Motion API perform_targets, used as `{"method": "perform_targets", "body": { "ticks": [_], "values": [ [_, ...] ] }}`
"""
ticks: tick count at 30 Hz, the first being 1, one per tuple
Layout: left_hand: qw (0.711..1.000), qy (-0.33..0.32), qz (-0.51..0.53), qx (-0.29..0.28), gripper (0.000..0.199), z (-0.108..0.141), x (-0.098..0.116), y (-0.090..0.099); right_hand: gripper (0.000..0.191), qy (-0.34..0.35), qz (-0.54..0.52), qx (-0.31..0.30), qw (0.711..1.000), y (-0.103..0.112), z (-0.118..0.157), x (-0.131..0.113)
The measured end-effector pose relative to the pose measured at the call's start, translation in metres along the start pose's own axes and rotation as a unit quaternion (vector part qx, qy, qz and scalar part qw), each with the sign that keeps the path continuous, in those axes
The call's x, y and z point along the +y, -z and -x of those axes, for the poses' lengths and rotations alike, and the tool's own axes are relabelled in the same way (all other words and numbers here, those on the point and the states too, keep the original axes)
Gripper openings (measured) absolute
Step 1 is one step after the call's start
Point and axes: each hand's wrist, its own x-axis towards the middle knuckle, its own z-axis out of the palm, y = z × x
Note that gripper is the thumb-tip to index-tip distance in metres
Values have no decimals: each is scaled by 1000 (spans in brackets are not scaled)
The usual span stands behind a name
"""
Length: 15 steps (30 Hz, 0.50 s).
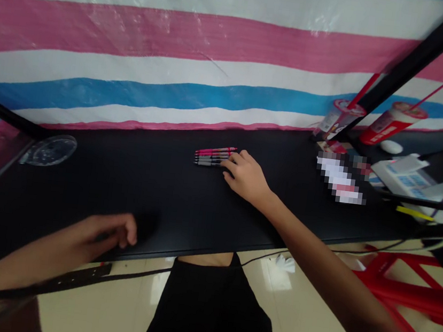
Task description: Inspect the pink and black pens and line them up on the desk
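A row of several slim pens (211, 156), pink at the back and grey or black toward the front, lies side by side on the black desk (162, 191). My right hand (248, 177) is at their right ends, its bent fingers and thumb around the ends of the front pens and covering them. Lower left, over the front edge of the desk, hovers my left hand (103, 235). It is slightly blurred, with loosely curled fingers, a gap to the thumb and nothing visible in it.
A clear plastic lid (54, 151) sits at the left. At the right stand two drink cups with red straws (343, 116) (392, 122), near a white round object (391, 147) and papers (406, 175). Striped sheeting (181, 37) hangs behind; a red stool (405, 280) stands below.
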Motion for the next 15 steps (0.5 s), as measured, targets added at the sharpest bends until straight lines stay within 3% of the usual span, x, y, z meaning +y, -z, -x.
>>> {"method": "perform_targets", "body": {
  "ticks": [2,4,7,10,13,15],
  "values": [
    [997,-58,-46,3,32,-28,11,10,30,-6,-6,-4,1000,0,-1,1],
    [989,-108,-63,76,28,-53,20,14,26,-12,-21,-9,1000,0,-2,3],
    [975,-160,-57,146,21,-84,34,6,19,2,-65,-20,998,1,-3,6],
    [951,-219,-63,209,27,-110,48,-7,18,14,-140,1,990,3,-5,8],
    [936,-255,-95,222,44,-136,60,-14,14,1,-246,47,968,5,-14,7],
    [931,-275,-98,220,41,-154,64,-13,15,-23,-324,68,943,7,-23,8]
  ]
}}
